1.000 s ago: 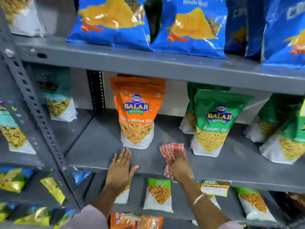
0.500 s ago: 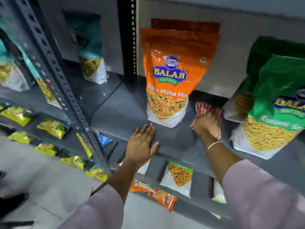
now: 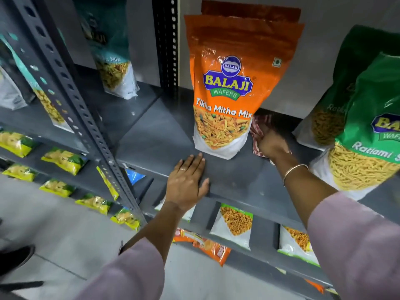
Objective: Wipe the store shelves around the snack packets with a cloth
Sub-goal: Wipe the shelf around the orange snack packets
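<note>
Two hands are working the grey shelf [image 3: 155, 135] mid-frame. Left hand [image 3: 186, 180] is lying flat near the front edge, fingers spread a bit, just in front of the orange snack packet [image 3: 233, 83]. Right hand [image 3: 271, 142] is pressing a red striped cloth [image 3: 258, 124] down, right of that packet, fingers closed over it. Green packets [image 3: 365, 118] are sitting at the right edge.

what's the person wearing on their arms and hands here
Both arms wear loose, pale mauve-pink long sleeves, pushed up so the forearms are bare. The left hand has a thin, light-coloured ring on one finger. The right hand has no ring that shows, but a slim, pale metallic bangle circles its wrist. No gloves or watch are visible.
</note>
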The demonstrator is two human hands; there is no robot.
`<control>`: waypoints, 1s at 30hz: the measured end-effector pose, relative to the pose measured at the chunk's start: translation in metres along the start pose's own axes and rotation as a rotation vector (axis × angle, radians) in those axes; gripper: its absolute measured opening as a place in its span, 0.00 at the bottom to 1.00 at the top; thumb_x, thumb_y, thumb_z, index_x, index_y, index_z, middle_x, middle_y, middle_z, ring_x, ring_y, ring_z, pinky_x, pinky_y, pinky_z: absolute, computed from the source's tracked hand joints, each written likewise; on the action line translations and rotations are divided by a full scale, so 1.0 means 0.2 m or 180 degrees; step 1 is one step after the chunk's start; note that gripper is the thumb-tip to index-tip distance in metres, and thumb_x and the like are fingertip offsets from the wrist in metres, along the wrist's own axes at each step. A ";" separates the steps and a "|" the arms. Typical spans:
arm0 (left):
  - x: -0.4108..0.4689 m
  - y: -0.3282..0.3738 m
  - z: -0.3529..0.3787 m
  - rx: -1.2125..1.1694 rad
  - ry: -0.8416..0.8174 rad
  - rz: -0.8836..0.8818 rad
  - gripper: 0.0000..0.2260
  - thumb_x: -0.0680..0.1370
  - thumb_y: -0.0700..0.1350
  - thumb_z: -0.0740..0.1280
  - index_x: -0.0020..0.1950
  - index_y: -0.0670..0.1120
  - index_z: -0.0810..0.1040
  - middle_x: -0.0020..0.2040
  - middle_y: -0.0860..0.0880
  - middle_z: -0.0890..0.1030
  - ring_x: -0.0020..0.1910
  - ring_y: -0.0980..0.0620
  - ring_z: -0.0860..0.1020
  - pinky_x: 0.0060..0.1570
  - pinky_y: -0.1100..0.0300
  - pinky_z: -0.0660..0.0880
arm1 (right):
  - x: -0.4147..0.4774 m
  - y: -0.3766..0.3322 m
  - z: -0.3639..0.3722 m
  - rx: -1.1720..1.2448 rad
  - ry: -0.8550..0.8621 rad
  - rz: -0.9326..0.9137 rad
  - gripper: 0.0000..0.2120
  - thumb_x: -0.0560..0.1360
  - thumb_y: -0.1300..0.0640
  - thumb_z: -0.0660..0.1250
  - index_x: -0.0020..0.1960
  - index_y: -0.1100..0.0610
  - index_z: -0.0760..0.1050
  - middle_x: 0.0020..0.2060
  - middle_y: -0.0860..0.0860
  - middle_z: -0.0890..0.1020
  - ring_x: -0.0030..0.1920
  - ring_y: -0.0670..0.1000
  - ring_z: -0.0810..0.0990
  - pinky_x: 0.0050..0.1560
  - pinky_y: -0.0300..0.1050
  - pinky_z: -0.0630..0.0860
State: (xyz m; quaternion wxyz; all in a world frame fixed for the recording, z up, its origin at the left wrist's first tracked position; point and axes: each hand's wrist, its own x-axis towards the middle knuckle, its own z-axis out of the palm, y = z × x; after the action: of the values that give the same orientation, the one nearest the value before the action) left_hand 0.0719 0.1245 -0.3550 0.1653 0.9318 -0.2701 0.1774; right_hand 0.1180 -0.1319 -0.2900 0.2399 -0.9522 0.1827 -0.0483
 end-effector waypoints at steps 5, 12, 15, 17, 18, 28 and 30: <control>0.00 0.02 -0.04 0.0060 -0.0282 -0.0057 0.24 0.74 0.51 0.56 0.61 0.39 0.78 0.61 0.42 0.79 0.60 0.42 0.77 0.63 0.52 0.60 | -0.31 0.02 0.01 -0.0291 -0.0087 -0.0093 0.24 0.81 0.53 0.55 0.76 0.47 0.55 0.75 0.54 0.63 0.68 0.63 0.70 0.66 0.53 0.68; -0.01 0.03 -0.04 -0.0065 -0.0151 -0.0049 0.22 0.74 0.50 0.56 0.59 0.38 0.80 0.59 0.42 0.80 0.58 0.42 0.78 0.62 0.50 0.64 | -0.73 0.04 -0.14 -0.0003 -0.1362 -0.0461 0.21 0.79 0.61 0.58 0.71 0.49 0.67 0.71 0.52 0.71 0.68 0.54 0.72 0.68 0.46 0.68; -0.02 0.02 -0.04 -0.0118 -0.0104 -0.0054 0.22 0.75 0.50 0.56 0.59 0.38 0.79 0.60 0.42 0.79 0.58 0.41 0.78 0.62 0.50 0.63 | -0.80 0.04 -0.29 0.0804 -0.2567 -0.0587 0.18 0.77 0.61 0.63 0.66 0.62 0.71 0.63 0.55 0.77 0.56 0.40 0.77 0.58 0.30 0.71; -0.02 0.02 -0.04 -0.0133 -0.0133 -0.0082 0.22 0.74 0.49 0.56 0.59 0.38 0.79 0.60 0.41 0.79 0.58 0.41 0.78 0.63 0.50 0.63 | -0.73 0.07 -0.32 0.1459 -0.2152 -0.0475 0.20 0.75 0.54 0.62 0.66 0.58 0.72 0.61 0.51 0.78 0.55 0.37 0.79 0.60 0.33 0.73; -0.02 0.03 -0.05 -0.0121 -0.0147 -0.0099 0.23 0.74 0.49 0.55 0.59 0.37 0.79 0.60 0.41 0.79 0.58 0.41 0.78 0.63 0.51 0.62 | -0.67 0.09 -0.30 0.1728 -0.1570 -0.0225 0.20 0.75 0.52 0.62 0.66 0.55 0.73 0.62 0.51 0.78 0.59 0.43 0.80 0.64 0.41 0.73; -0.01 0.02 -0.04 0.0016 -0.0323 -0.0092 0.24 0.75 0.50 0.54 0.60 0.37 0.79 0.60 0.41 0.79 0.59 0.41 0.77 0.64 0.51 0.60 | -0.88 0.02 -0.08 0.0208 -0.1288 -0.0527 0.21 0.78 0.58 0.61 0.70 0.46 0.68 0.71 0.48 0.71 0.68 0.53 0.72 0.69 0.51 0.69; -0.01 0.02 -0.05 0.0022 -0.0332 -0.0094 0.24 0.75 0.50 0.53 0.60 0.38 0.79 0.60 0.41 0.79 0.60 0.41 0.77 0.64 0.51 0.60 | -0.90 0.04 -0.24 0.1060 -0.2296 -0.0447 0.19 0.74 0.59 0.63 0.65 0.54 0.74 0.62 0.52 0.80 0.61 0.50 0.78 0.65 0.45 0.73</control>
State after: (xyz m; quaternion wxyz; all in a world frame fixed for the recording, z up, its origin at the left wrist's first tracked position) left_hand 0.0657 0.1266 -0.3467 0.1503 0.9443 -0.2639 0.1270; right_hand -0.0601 -0.0936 -0.2523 0.4358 -0.8663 0.0110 0.2438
